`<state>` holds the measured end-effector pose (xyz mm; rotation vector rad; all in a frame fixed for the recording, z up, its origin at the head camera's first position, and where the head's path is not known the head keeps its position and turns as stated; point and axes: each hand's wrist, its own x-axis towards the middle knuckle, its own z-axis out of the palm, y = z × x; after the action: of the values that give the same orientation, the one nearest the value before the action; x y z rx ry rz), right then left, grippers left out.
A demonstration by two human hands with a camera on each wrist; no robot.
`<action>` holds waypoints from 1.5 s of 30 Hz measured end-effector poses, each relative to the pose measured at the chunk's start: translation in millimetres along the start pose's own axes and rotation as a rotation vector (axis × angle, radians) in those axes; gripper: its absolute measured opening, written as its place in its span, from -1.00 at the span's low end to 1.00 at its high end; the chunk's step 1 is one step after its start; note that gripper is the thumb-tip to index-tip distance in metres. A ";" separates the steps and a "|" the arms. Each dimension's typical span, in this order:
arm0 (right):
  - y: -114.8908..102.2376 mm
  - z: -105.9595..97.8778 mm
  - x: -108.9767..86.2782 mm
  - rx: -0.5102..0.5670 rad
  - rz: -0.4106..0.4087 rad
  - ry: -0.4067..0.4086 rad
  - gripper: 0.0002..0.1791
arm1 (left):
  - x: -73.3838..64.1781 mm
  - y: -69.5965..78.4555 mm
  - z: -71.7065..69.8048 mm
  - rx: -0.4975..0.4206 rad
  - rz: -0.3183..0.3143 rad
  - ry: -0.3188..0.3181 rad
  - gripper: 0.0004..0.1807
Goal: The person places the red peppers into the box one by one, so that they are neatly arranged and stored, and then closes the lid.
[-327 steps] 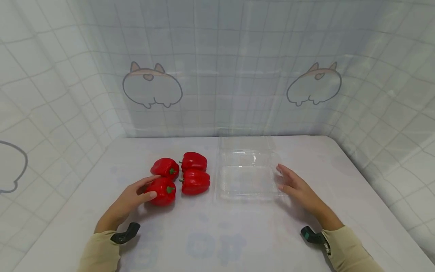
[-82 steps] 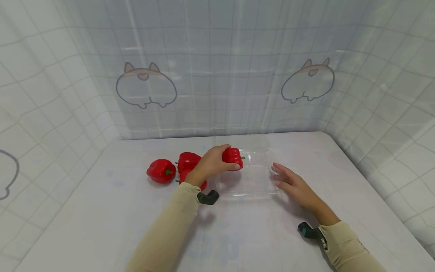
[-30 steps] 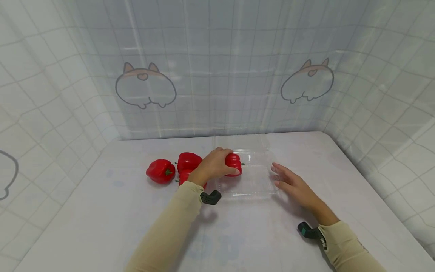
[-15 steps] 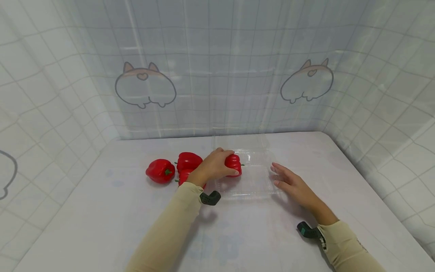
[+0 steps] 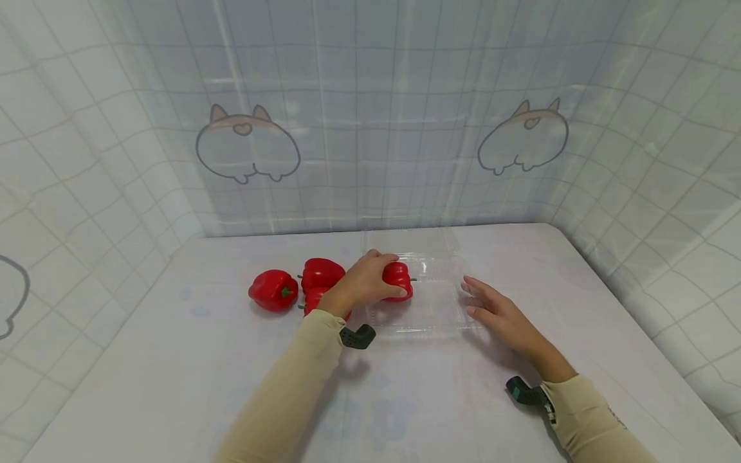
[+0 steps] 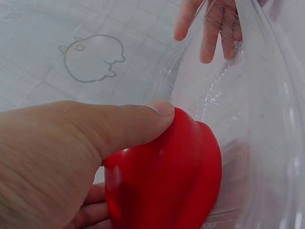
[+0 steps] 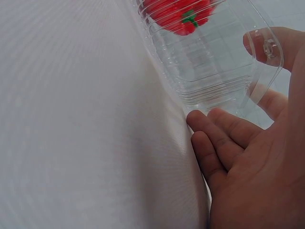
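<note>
- Head view: a glossy red bell pepper with a green stem (image 5: 397, 281) is held by the left hand (image 5: 366, 281) at the left part of a clear plastic hinged container (image 5: 442, 302), whose transparent lid (image 5: 410, 241) is laid back on the far side. Whether the container's floor is touched by the pepper cannot be told. The right hand (image 5: 509, 321) is placed at the container's right edge, thumb and fingers spread apart. On the white table (image 5: 417, 405), three more peppers are seen: a lone red one (image 5: 274, 290), a far red one (image 5: 321, 274) and a near red one (image 5: 313, 298), partly hidden by the left wrist. The near one could be knocked if that wrist is drawn back low.
- Left wrist view: the pepper is pinched between the left thumb and fingers, the latter mostly hidden. With the thin wall so close, the container could be bowed or tipped if the pepper is pressed sideways; a tilted release could set it rolling.
- Right wrist view: the pepper is seen through the ridged plastic. The right thumb is held apart by the corner tab (image 7: 269, 48), the lower fingers bunched together. Firm contact cannot be confirmed; unsteadied, the light container could be slid along.
</note>
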<state>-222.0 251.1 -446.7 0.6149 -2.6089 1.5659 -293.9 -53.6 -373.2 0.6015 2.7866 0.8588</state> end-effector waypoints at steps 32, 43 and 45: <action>1.7 3.3 1.3 -0.023 0.029 -0.006 -0.32 | -22.0 -7.9 -13.0 -0.024 0.043 0.066 -0.24; 0.9 0.5 0.1 -0.063 0.034 0.001 -0.32 | -57.0 -16.5 -25.3 -0.088 0.034 0.165 -0.21; 0.9 0.2 0.5 -0.060 0.035 -0.004 -0.33 | -61.6 -18.7 -27.6 -0.091 0.034 0.185 -0.23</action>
<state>-222.8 251.1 -447.5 0.5725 -2.6733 1.4903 -251.7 -107.6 -359.0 0.5835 2.8866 1.0941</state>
